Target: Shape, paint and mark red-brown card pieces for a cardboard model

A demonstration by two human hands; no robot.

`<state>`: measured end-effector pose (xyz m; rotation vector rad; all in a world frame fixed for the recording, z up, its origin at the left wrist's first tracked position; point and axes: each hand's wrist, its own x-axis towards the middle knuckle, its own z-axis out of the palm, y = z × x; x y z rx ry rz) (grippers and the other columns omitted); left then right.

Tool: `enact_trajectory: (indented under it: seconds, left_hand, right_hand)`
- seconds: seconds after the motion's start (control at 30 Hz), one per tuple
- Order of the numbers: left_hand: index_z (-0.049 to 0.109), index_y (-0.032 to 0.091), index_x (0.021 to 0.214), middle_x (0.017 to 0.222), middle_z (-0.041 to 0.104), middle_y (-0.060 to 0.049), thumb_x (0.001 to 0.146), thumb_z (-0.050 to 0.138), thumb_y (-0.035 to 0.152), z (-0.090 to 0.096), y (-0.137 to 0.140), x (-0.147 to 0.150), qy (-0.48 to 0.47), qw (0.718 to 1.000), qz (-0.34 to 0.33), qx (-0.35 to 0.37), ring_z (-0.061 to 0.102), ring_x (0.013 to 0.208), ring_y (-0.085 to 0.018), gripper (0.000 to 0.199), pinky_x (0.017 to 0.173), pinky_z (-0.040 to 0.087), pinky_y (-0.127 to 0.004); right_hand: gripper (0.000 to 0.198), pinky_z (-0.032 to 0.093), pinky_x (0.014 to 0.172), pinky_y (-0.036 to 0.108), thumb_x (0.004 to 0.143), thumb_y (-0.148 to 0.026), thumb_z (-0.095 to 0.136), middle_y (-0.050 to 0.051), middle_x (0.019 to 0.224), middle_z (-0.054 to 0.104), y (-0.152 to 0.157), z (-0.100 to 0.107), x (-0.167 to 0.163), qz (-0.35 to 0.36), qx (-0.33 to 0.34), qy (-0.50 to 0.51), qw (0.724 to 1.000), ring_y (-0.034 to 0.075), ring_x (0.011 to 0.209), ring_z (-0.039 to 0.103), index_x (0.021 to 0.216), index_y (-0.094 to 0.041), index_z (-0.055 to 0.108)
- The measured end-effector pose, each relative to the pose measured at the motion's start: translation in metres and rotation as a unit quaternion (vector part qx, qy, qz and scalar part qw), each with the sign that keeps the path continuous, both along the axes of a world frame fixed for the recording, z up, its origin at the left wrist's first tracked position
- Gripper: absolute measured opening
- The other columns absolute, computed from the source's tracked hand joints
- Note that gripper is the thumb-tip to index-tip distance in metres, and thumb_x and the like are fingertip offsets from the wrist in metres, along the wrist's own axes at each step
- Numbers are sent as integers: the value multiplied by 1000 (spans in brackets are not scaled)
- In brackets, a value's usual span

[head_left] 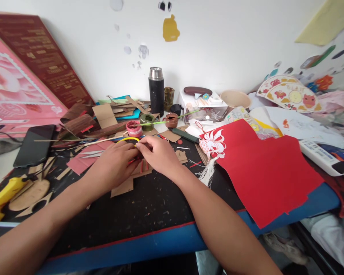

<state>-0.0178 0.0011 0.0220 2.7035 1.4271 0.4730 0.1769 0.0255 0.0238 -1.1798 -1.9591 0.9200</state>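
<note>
My left hand point(114, 162) and my right hand point(158, 154) meet over the middle of the black work mat point(157, 206). Fingers on both hands are curled in, and whatever lies between them is hidden. A thin yellow loop point(129, 139) shows just behind the fingertips; I cannot tell whether it is held. Silver scissor blades point(93, 154) stick out to the left of my left hand, above dark pink paper point(77, 162). Under the hands lies brown cardboard point(123, 188), with small red strips point(145, 166) on it.
Paint jars point(134, 129) and a black thermos point(156, 91) stand behind. At left are a phone point(34, 145), a yellow glue gun point(5, 194) and cardboard scraps. Red card point(269, 175) with a white-tasselled ornament point(212, 145) overhangs the right front edge. A green-handled tool point(186, 135) lies nearby.
</note>
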Motion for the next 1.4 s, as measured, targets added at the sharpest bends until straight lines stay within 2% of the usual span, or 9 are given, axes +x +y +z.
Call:
enact_trajectory:
  seconds: [0.2, 0.37, 0.47, 0.6, 0.8, 1.03, 1.17, 1.4]
  left_hand:
    - [81, 25, 94, 95, 82, -11, 99, 55, 37, 13, 4, -19, -46, 997, 63, 2, 74, 89, -33, 30, 81, 57, -45]
    - [85, 28, 97, 93, 84, -7, 98, 58, 45, 7, 1, -23, -132, 985, 109, -26, 75, 85, -29, 32, 80, 59, -40]
    - [84, 28, 89, 88, 83, -5, 97, 60, 55, 5, -1, -22, -163, 977, 131, -41, 74, 80, -27, 37, 77, 58, -38]
    - [77, 26, 79, 80, 79, -4, 98, 60, 62, 9, -1, -21, -194, 969, 151, -28, 70, 74, -24, 44, 71, 54, -35]
    - [74, 24, 83, 82, 76, -5, 100, 57, 55, 6, 10, -23, -193, 969, 156, 12, 69, 77, -25, 40, 73, 49, -37]
    - [76, 24, 97, 89, 78, -6, 106, 54, 48, -1, 15, -24, -182, 975, 119, 53, 70, 84, -27, 34, 79, 49, -38]
    - [73, 23, 92, 84, 76, -6, 108, 52, 43, -4, 15, -23, -174, 976, 112, 74, 69, 80, -27, 34, 76, 48, -38]
    - [72, 21, 101, 92, 78, -7, 105, 49, 22, -17, 17, -20, -176, 977, 69, 101, 71, 86, -27, 24, 77, 48, -39]
  right_hand:
    - [21, 47, 78, 33, 108, -37, 63, 4, 95, 83, 0, 0, 0, -5, -3, 0, 1000, 21, 90, 73, 106, -24, 79]
    - [22, 46, 74, 32, 108, -38, 61, 4, 93, 82, 1, -3, 1, -7, -2, 3, 1000, 20, 83, 73, 106, -25, 79]
    - [22, 47, 76, 33, 108, -38, 62, 4, 95, 83, 2, -5, 1, -10, -1, 11, 1000, 21, 86, 74, 107, -24, 79]
    - [21, 48, 78, 33, 107, -36, 62, 3, 96, 83, 2, -7, 0, -23, 3, 23, 999, 21, 89, 74, 107, -24, 80]
    - [21, 49, 77, 32, 106, -36, 62, 3, 92, 82, 2, -10, -2, -44, 34, 21, 998, 20, 84, 73, 105, -24, 79]
    - [21, 48, 77, 32, 107, -34, 62, 3, 88, 80, 4, -17, -5, -38, 61, -2, 997, 20, 80, 71, 106, -23, 80]
    - [23, 47, 73, 31, 107, -36, 62, 3, 86, 79, 6, -20, -1, -47, 71, 5, 996, 19, 77, 70, 105, -22, 80]
    - [23, 44, 67, 29, 107, -35, 62, 1, 78, 75, 8, -24, 1, -59, 81, 19, 995, 17, 69, 64, 99, -22, 79]
